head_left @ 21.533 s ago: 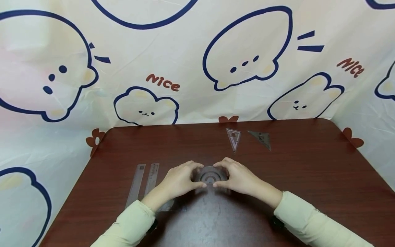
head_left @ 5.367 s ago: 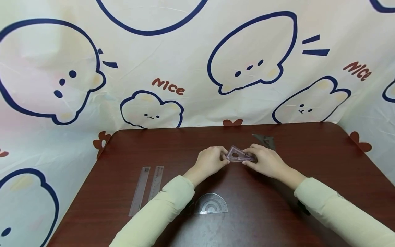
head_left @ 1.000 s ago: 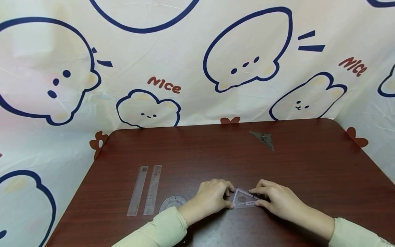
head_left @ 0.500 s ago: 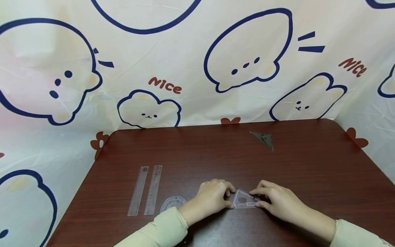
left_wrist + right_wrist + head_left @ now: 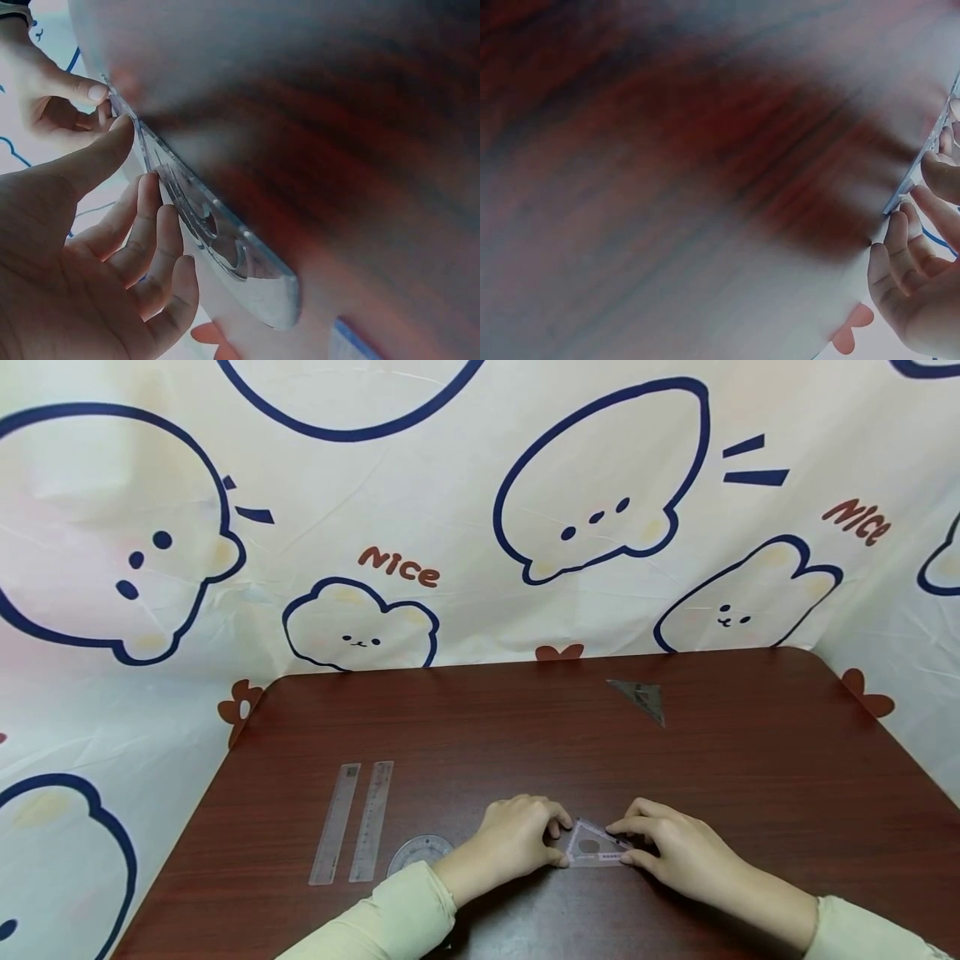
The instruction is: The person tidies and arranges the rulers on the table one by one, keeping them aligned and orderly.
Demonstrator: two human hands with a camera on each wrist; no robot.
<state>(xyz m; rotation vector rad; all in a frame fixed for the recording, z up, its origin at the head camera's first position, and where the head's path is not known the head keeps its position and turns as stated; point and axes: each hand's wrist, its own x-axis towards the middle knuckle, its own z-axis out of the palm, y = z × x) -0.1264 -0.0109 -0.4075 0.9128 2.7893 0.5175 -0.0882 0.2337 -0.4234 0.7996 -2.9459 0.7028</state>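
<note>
A clear, purplish triangular set square (image 5: 596, 847) lies on the table near the front, between both hands. My left hand (image 5: 517, 835) pinches its left side, thumb at the lower corner and a finger near the top. On its sloping side, the thumb and fingers of my right hand (image 5: 678, 852) grip the right end. A clear protractor (image 5: 420, 850) shows left of the left forearm, which partly hides it. In the left wrist view, clear plastic with curved cutouts (image 5: 225, 251) lies just beyond my left hand. The right wrist view catches only the set square's thin edge (image 5: 922, 161).
Two clear straight rulers (image 5: 335, 824) (image 5: 372, 821) lie side by side at the left. A dark grey set square (image 5: 643, 697) lies at the back right of the brown table (image 5: 480, 727). A cartoon-printed cloth (image 5: 465, 527) hangs around the table.
Earlier, both hands held a protractor, later seen lying at the front and now hidden by the left arm. The purplish set square came forward from the back. Over the last second, almost nothing moved.
</note>
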